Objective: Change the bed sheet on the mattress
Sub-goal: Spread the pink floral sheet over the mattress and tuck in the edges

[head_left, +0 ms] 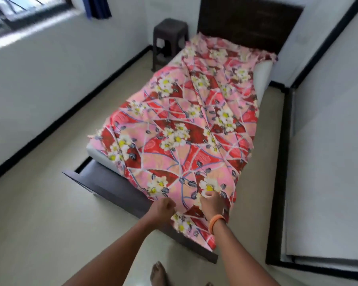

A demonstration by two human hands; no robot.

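Observation:
A pink and red floral bed sheet [186, 129] lies loosely over the white mattress [261, 79], wrinkled and skewed, with bare mattress showing along the right side and at the near left corner. My left hand [163, 209] is closed on the sheet's near edge at the foot of the bed. My right hand [212, 203], with an orange band on its wrist, pinches the sheet just to the right of it. A flap of the sheet hangs over the dark footboard [116, 188].
A dark headboard [248, 21] stands against the far wall. A dark plastic stool [170, 38] sits left of the bed's head. White walls with black skirting run along both sides. My bare foot [158, 273] is on the tiled floor.

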